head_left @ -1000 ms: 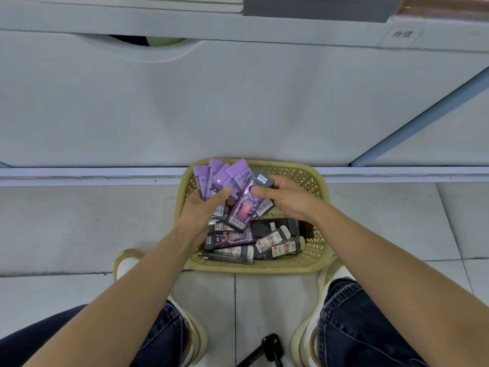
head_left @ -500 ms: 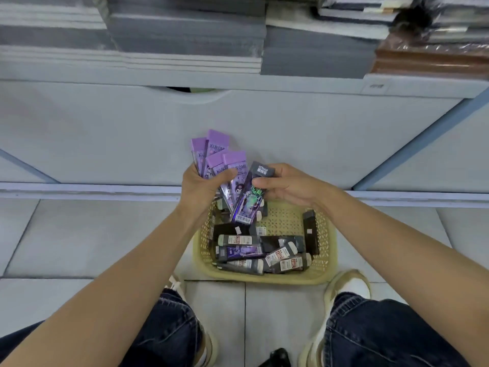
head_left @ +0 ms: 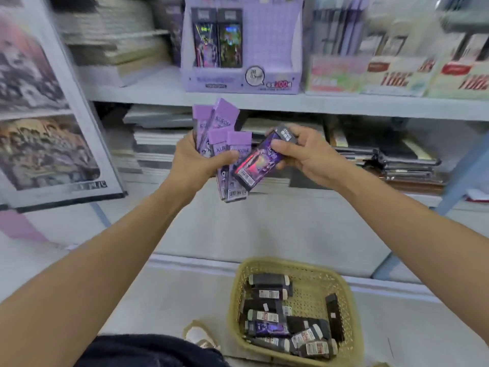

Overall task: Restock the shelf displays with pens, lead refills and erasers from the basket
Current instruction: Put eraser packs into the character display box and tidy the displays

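My left hand (head_left: 197, 157) and right hand (head_left: 304, 157) were bare. Both forearms were bare too, back from the grip as far as the frame ran. Well below the grip, under my left forearm, I wore dark navy jeans (head_left: 148, 350), denim look, blurred. Just right of that knee was a pale shoe (head_left: 201, 337) with tan edging, too smeared for detail.

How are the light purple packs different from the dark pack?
The left hand grips several light purple packs; the right hand pinches just one dark pack. The light purple packs have lilac tops, the dark pack a black top. The light purple packs stand upright and fanned; the dark pack tilts. Both are slim, flat packs.
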Available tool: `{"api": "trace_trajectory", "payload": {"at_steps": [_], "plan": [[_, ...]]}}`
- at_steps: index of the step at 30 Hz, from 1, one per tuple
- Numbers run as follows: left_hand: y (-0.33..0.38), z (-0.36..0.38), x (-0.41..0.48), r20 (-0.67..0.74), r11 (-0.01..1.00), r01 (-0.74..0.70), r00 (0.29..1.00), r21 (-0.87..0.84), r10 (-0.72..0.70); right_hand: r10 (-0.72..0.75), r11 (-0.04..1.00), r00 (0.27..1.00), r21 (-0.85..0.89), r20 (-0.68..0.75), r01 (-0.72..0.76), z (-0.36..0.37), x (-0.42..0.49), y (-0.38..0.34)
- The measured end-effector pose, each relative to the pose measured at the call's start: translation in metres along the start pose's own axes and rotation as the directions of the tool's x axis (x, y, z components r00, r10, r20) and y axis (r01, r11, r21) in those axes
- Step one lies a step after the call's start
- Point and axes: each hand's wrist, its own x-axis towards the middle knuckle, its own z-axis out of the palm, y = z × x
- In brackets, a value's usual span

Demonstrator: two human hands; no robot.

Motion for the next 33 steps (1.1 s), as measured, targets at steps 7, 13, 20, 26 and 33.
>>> {"api": "trace_trajectory", "payload": {"at_steps": [7,13,20,26,33], "plan": [[0.063,-0.044,0.044,-0.159,0.979,-0.171,0.975,-0.112,0.152,-0.263,0.963,0.956,0.019,-0.128,0.267,0.001,0.047,-0.095],[0.082,-0.062,0.072,-0.132,0.971,-0.146,0.984,-0.187,0.122,-0.474,0.849,0.799,-0.433,-0.371,0.302,-0.021,0.098,-0.145],[0.086,-0.068,0.091,-0.053,0.972,-0.1,0.994,-0.211,0.09,-0.406,0.635,0.888,-0.766,-0.215,0.105,-0.024,0.137,-0.154],[0.087,-0.063,0.102,-0.029,0.973,-0.089,0.996,-0.211,0.084,-0.358,0.53,0.92,-0.846,-0.161,0.059,-0.021,0.152,-0.151],[0.084,-0.065,0.106,-0.052,0.976,-0.067,0.997,-0.209,0.058,-0.377,0.562,0.922,-0.813,-0.091,0.15,-0.021,0.154,-0.157]]}}
